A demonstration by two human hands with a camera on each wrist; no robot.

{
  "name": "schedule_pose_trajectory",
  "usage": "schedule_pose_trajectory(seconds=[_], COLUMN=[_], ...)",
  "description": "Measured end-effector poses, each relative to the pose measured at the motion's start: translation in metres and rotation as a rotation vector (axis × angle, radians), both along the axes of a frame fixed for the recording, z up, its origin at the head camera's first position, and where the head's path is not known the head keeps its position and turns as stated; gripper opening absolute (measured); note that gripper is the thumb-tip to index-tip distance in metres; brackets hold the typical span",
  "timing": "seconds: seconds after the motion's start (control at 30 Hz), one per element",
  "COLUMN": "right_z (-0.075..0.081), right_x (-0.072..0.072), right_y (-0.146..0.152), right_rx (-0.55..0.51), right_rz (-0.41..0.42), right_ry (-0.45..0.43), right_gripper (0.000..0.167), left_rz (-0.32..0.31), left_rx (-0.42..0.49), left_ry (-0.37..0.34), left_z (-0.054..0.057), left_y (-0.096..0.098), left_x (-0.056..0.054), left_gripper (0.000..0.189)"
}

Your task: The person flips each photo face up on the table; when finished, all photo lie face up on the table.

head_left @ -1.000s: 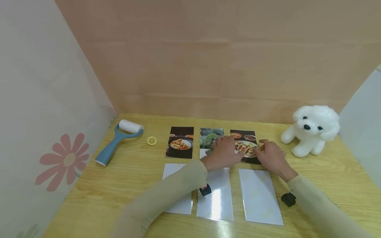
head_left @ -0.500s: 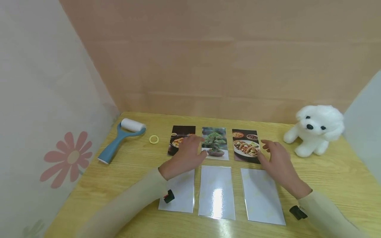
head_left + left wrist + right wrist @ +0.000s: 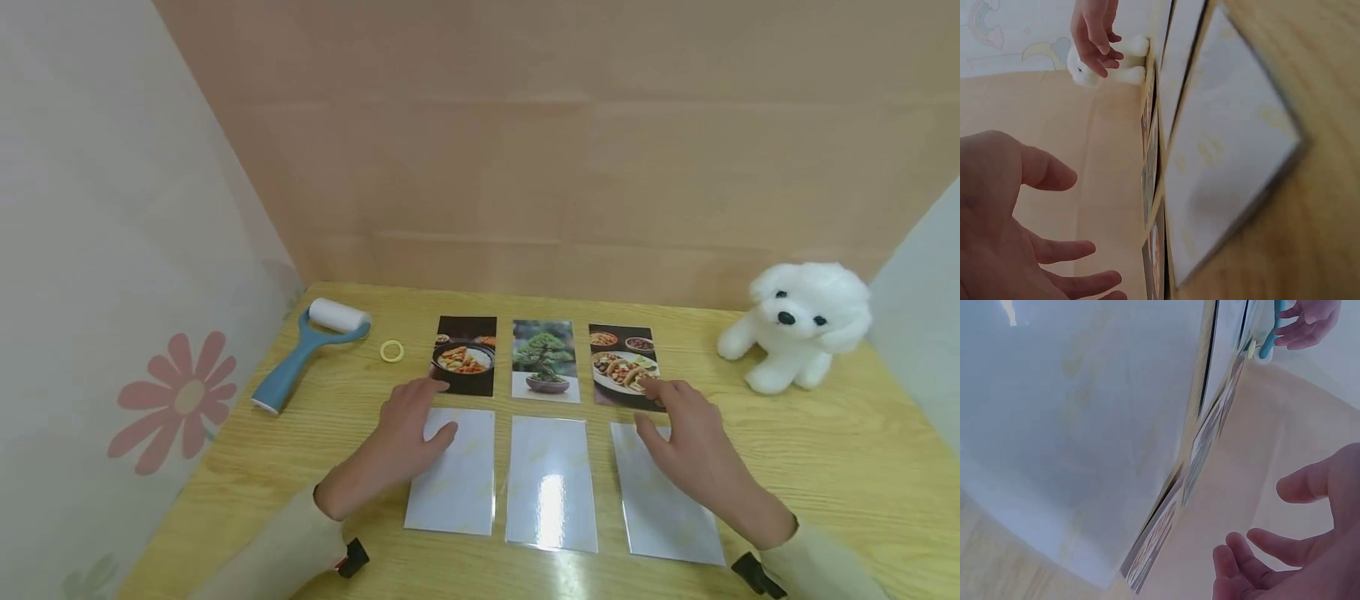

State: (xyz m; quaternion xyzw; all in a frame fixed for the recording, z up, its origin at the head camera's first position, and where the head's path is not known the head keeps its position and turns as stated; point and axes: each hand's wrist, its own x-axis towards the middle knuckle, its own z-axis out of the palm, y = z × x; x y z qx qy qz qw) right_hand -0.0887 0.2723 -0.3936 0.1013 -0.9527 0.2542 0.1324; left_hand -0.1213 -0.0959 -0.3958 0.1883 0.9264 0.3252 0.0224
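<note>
My left hand (image 3: 403,437) hovers over the left white card (image 3: 456,479), fingers spread and holding nothing. The left wrist view shows a gap between that hand and the cards. Above the right white card (image 3: 671,508) is my right hand (image 3: 693,450), relaxed, its fingertips overlapping the edge of the taco picture (image 3: 622,358) in the head view. A middle white card (image 3: 550,467) reflects a bright glare. Behind these lie a picture of a rice bowl (image 3: 465,379) at left and a bonsai picture (image 3: 544,358) in the middle.
At the back left a blue-handled lint roller (image 3: 296,358) lies beside a yellow ring (image 3: 392,352). A white plush dog (image 3: 798,325) sits at the back right. Upright panels bound the wooden table (image 3: 847,483) behind and at both sides.
My left hand has moved left and toward me, from over the bonsai and taco pictures past the rice bowl picture. My right hand has shifted slightly nearer. The cards look unmoved.
</note>
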Motion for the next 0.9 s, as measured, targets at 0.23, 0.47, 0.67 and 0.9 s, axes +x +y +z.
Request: schedule_pose_trajectory(seconds=[0.23, 0.47, 0.67, 0.9], right_z=[-0.004, -0.012, -0.019, -0.029], right_x=[0.014, 0.025, 0.035, 0.043], right_y=[-0.014, -0.032, -0.054, -0.083], right_rx=[0.013, 0.027, 0.07, 0.13], right_rz=[0.038, 0.099, 0.168, 0.253], right_ry=[0.04, 0.093, 0.084, 0.131], right_gripper=[0.035, 0.033, 0.035, 0.037], left_rz=[-0.028, -0.076, -0.111, -0.069], left_rx=[-0.095, -0.166, -0.207, -0.213], left_ry=[0.016, 0.002, 0.02, 0.017], left_z=[-0.006, -0.011, -0.015, -0.017], left_y=[-0.013, -0.017, -0.022, -0.03], left_x=[0.024, 0.04, 0.053, 0.064], left_gripper=[0.059, 0.072, 0.081, 0.081])
